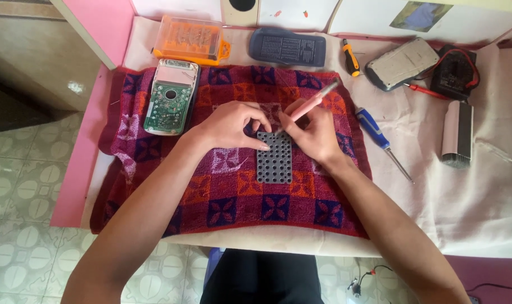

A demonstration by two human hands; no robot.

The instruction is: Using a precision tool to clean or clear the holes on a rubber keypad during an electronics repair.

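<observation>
Grey and perforated, a rectangular plastic keypad frame (274, 159) lies on the red-and-purple patterned towel (222, 191), its long axis running from the person towards the wall. Its upper left corner is pinned by the fingertips of the left hand (230, 125). A pink pen-shaped tool (312, 102) is gripped by the right hand (314, 132), tip down at the frame's top edge, shaft slanting up to the right. An orange lidded case (191, 39) sits on the bench (481, 202) above an opened green circuit board (170, 97).
</observation>
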